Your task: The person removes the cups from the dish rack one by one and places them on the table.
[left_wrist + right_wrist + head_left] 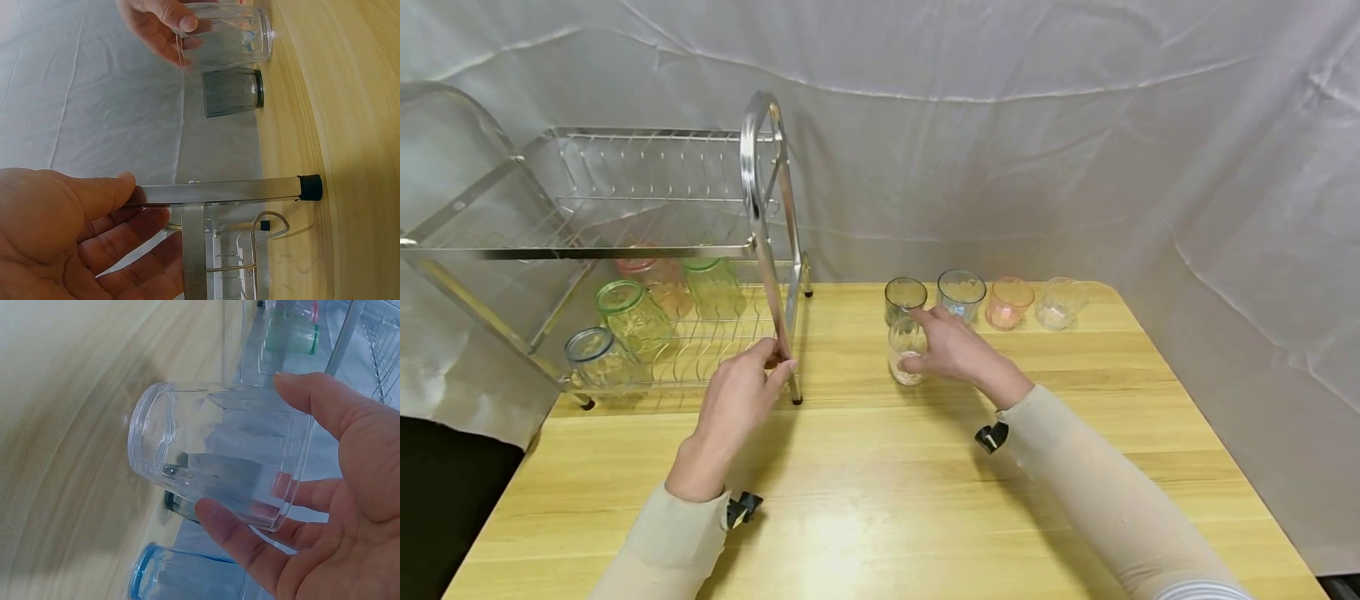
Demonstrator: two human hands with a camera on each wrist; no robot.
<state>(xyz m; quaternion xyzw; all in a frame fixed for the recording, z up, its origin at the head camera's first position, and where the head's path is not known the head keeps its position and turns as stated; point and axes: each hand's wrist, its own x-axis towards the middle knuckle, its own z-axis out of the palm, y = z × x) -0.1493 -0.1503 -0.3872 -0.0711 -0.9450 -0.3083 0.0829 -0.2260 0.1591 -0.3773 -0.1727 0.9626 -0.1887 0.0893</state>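
My right hand (958,350) holds a clear drinking glass (206,444) near its rim, thumb on one side and fingers on the other. The glass is upright, its base at or very close to the tabletop. Directly behind it stands a dark grey glass (232,92). My left hand (737,400) pinches the front right post of a metal dish rack (244,190) between thumb and fingers. On the rack's lower tier several coloured glasses sit upside down, among them a blue-rimmed glass (601,360) and a green glass (634,317).
Right of the dark glass, a blue-grey glass (961,293), a pink glass (1009,304) and a clear cup (1058,304) stand in a row along the back of the wooden table (865,492). A grey cloth (1000,167) hangs behind.
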